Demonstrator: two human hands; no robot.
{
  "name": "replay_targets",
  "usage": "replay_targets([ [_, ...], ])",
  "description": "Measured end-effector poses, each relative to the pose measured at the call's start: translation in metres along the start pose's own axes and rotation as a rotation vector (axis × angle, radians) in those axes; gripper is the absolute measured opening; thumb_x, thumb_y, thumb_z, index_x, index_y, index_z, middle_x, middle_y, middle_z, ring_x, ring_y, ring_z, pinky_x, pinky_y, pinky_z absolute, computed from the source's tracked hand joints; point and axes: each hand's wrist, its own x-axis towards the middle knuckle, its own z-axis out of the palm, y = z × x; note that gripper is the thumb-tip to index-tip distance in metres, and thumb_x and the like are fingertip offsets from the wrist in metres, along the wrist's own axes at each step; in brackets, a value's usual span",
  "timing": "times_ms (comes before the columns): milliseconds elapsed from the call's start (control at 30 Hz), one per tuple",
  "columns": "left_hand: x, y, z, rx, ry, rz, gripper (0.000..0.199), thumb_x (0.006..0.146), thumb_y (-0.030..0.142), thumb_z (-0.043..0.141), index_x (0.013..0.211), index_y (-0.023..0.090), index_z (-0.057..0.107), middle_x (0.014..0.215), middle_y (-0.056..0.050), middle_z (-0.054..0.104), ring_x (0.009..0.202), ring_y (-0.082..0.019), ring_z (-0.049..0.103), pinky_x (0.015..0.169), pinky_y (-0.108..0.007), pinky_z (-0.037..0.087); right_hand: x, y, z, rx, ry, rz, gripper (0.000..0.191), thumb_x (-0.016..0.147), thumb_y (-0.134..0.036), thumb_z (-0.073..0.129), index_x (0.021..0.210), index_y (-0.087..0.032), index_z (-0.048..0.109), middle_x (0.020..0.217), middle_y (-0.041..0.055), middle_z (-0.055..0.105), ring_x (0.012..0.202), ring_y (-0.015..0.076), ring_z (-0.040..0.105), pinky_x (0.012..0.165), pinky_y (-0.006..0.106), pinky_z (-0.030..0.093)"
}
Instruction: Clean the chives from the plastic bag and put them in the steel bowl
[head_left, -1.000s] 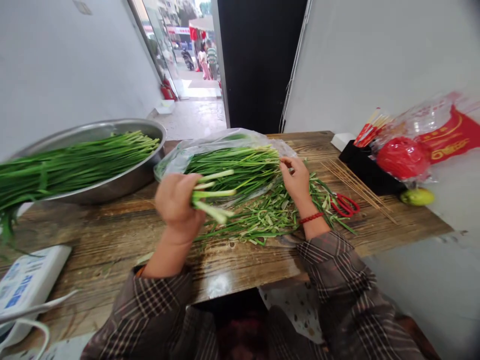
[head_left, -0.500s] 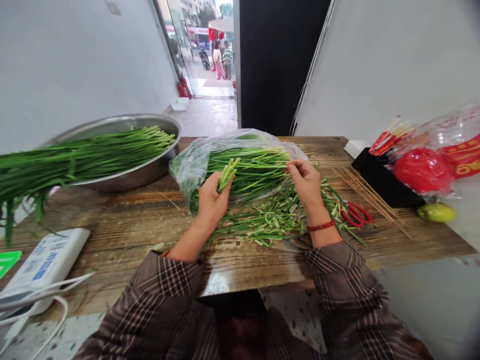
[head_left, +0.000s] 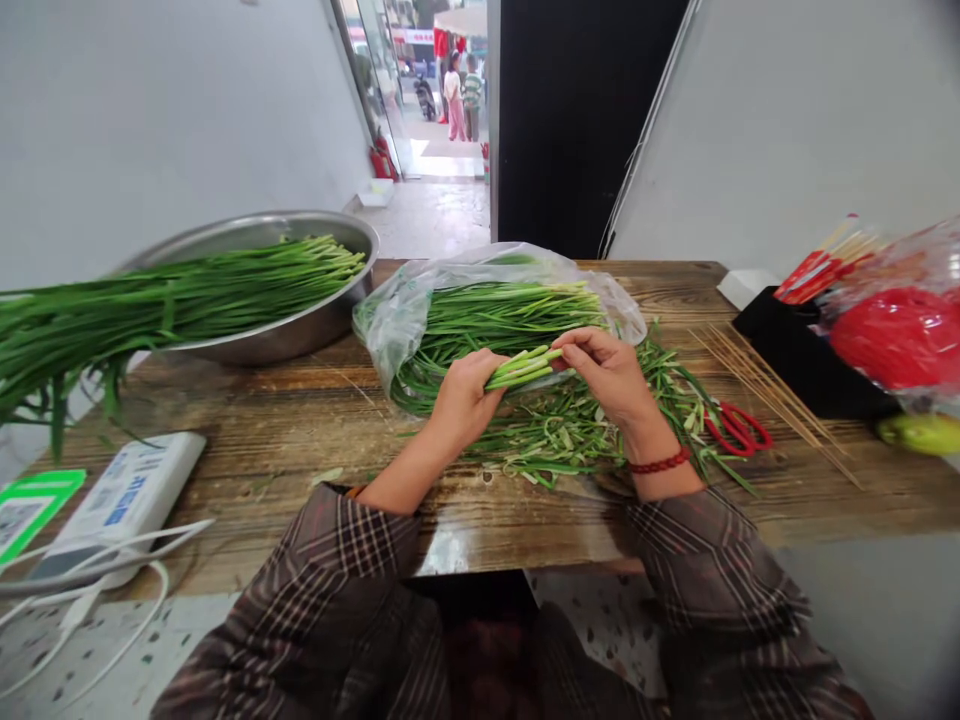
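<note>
Green stalks [head_left: 523, 368] slim, pale-ended, bunched in left hand [head_left: 468, 396]

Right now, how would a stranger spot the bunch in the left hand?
On the wooden table, find the plastic bag right of the metal basin. In front of it, the left hand grips the small bunch of green stalks. Unlike the bagged greens and basin greens, it is held.
</note>
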Motion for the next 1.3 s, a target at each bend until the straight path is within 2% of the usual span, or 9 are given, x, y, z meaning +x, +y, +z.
replay_targets([
  [267,-0.001,0.0,0.002,-0.011,-0.019,-0.15,0.014,0.09,0.026,0.052,0.08,0.018,0.059,0.078,-0.001,0.059,0.073,-0.015,0.052,0.068,-0.026,0.039,-0.007,0.008,0.025,-0.182,-0.043,-0.043,0.055,0.077,-0.032,0.071,0.128,-0.024,0.052,0.083,-0.0005,0.067,0.07,0.0139,0.061,0.069,0.03,0.052],
  [400,-0.001,-0.002,0.0,0.038,-0.015,-0.2,0.018,0.089,0.026,0.053,0.072,0.018,0.054,0.074,0.0,0.055,0.071,-0.015,0.05,0.066,-0.026,0.037,-0.002,0.005,0.011,-0.375,0.12,-0.154,0.038,0.081,-0.025,0.06,0.119,-0.024,0.059,0.072,-0.0031,0.063,0.066,0.0129,0.057,0.066,0.028,0.048],
  [500,0.0,-0.003,-0.002,0.048,-0.007,-0.219,0.021,0.088,0.028,0.053,0.069,0.018,0.052,0.071,0.001,0.053,0.071,-0.015,0.049,0.066,-0.026,0.037,0.002,0.004,-0.008,-0.494,0.21,-0.144,0.021,0.081,-0.023,0.056,0.097,-0.021,0.069,0.071,-0.0016,0.064,0.061,0.0116,0.053,0.06,0.027,0.043],
  [667,0.001,-0.005,-0.006,0.025,0.031,-0.218,0.02,0.09,0.029,0.052,0.074,0.018,0.056,0.075,-0.001,0.057,0.075,-0.015,0.053,0.07,-0.026,0.04,0.002,0.003,-0.033,-0.641,0.199,-0.039,0.016,0.077,-0.02,0.057,0.078,-0.019,0.073,0.065,-0.0005,0.066,0.056,0.0126,0.055,0.057,0.027,0.04],
  [767,0.001,-0.007,-0.005,0.009,0.056,-0.196,0.017,0.089,0.027,0.054,0.075,0.017,0.059,0.076,-0.001,0.057,0.075,-0.015,0.054,0.07,-0.026,0.04,0.0,0.0,-0.04,-0.676,-0.031,-0.053,0.016,0.08,-0.027,0.062,0.071,-0.02,0.073,0.074,0.002,0.071,0.07,0.0171,0.064,0.069,0.032,0.046],
  [833,-0.001,-0.008,-0.003,0.005,0.054,-0.18,0.018,0.088,0.027,0.055,0.074,0.017,0.059,0.073,-0.001,0.056,0.072,-0.015,0.053,0.068,-0.026,0.039,-0.001,-0.004,-0.039,-0.64,-0.115,-0.103,0.022,0.082,-0.035,0.063,0.069,-0.021,0.072,0.083,0.0039,0.073,0.08,0.0191,0.066,0.077,0.034,0.049],
  [1000,-0.004,-0.008,0.002,-0.019,0.005,-0.155,0.018,0.088,0.028,0.056,0.075,0.017,0.062,0.074,-0.001,0.055,0.074,-0.015,0.053,0.067,-0.026,0.038,-0.001,-0.013,-0.019,-0.656,0.106,-0.319,0.015,0.087,-0.035,0.06,0.089,-0.023,0.069,0.097,0.0059,0.071,0.096,0.0216,0.064,0.087,0.039,0.049],
  [1133,-0.004,-0.005,0.004,-0.03,-0.02,-0.152,0.012,0.085,0.021,0.057,0.076,0.017,0.063,0.074,-0.001,0.056,0.073,-0.015,0.053,0.065,-0.026,0.038,-0.002,-0.01,-0.001,-0.742,-0.039,-0.375,0.019,0.084,-0.037,0.065,0.098,-0.024,0.065,0.101,0.0066,0.07,0.1,0.0236,0.062,0.091,0.041,0.047],
  [1300,-0.004,0.001,0.004,-0.009,-0.057,-0.155,0.008,0.079,0.014,0.057,0.077,0.018,0.064,0.075,-0.002,0.058,0.074,-0.016,0.055,0.066,-0.026,0.039,-0.003,0.003,0.006,-0.714,-0.106,-0.328,0.012,0.088,-0.033,0.058,0.088,-0.022,0.064,0.093,0.0056,0.069,0.09,0.0209,0.062,0.083,0.037,0.048],
])
